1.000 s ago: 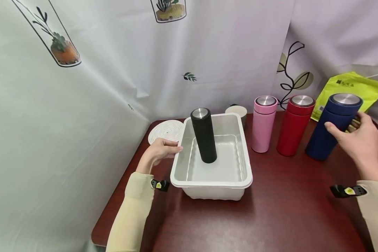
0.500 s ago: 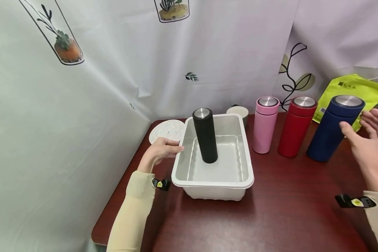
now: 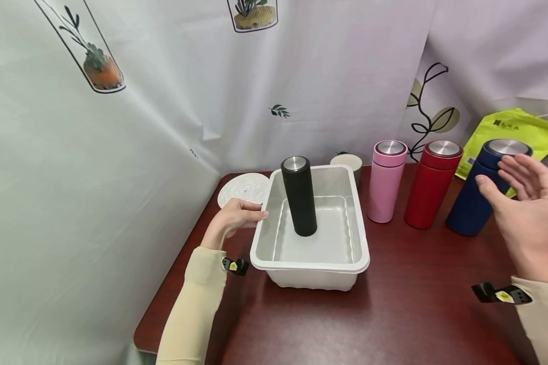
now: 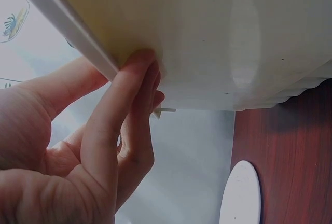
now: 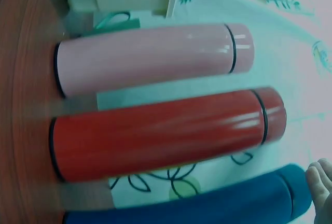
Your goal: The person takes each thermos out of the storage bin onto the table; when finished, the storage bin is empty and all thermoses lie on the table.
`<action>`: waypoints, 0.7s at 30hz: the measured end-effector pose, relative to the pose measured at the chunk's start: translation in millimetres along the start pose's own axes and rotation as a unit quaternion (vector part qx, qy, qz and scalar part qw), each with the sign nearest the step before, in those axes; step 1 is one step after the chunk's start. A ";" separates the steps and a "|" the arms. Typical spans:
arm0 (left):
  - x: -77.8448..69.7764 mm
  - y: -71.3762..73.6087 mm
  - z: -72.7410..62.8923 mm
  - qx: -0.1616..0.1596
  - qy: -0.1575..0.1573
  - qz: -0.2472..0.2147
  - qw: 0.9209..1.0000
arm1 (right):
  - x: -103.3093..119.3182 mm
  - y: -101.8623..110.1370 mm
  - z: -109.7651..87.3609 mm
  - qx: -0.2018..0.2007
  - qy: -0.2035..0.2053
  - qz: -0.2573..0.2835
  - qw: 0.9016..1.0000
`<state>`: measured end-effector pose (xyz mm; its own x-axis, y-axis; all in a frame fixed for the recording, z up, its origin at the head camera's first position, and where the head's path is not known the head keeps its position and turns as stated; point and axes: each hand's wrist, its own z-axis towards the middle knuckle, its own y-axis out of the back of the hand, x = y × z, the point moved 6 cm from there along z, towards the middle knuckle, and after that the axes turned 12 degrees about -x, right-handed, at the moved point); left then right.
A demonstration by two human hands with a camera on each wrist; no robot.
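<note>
At the far left, a pale cloth (image 3: 132, 162) was hung, printed with plants. A white spiral-ribbed mat (image 3: 242, 190) was seen on the dark red table (image 3: 415, 304), behind the left hand (image 3: 235, 216). By that hand the left rim of a white basin (image 3: 310, 267) was pinched, the thumb on one side of the edge and the fingers closed against the other. Inside the basin a black bottle (image 3: 300, 203) was stood, silver lid uppermost. Behind the basin's far right corner, a pale cup (image 3: 346, 160) was partly hidden. To the right, a pink bottle (image 3: 387, 185), a red bottle (image 3: 430, 187) and a blue bottle (image 3: 469, 208) were lined up on the table, upright and slightly apart. A lime-green bag (image 3: 511, 121) was partly covered by the blue bottle. In front of that bottle the right hand (image 3: 527, 208) was held up, its thumb and fingers parted widely with nothing gripped; whether the bottle was touched could not be told.
</note>
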<state>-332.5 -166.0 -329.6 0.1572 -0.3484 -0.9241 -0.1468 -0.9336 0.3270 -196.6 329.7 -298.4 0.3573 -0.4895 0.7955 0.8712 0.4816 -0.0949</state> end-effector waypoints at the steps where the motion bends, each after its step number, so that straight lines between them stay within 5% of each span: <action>1: 0.2 -0.5 0.5 0.001 0.000 0.000 1.000 | 2.1 -1.8 -1.4 0.001 0.004 0.000 1.000; 14: -0.4 -0.6 -0.9 -0.004 0.002 -0.002 1.000 | 16.7 -32.0 -13.7 0.033 -0.037 0.068 0.996; 17: -0.4 -0.3 -0.9 -0.005 0.001 -0.002 1.000 | 16.2 -40.0 -16.9 0.047 -0.052 0.120 0.990; 21: -0.9 -0.1 -1.2 -0.001 0.000 -0.005 1.000 | 15.9 -51.8 -22.2 0.064 -0.087 0.216 0.970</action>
<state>-331.5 -165.7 -328.6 0.1579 -0.3394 -0.9273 -0.1427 -0.9371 0.3186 -228.7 280.8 -294.2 0.6084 -0.0962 0.7878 0.5990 0.7068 -0.3763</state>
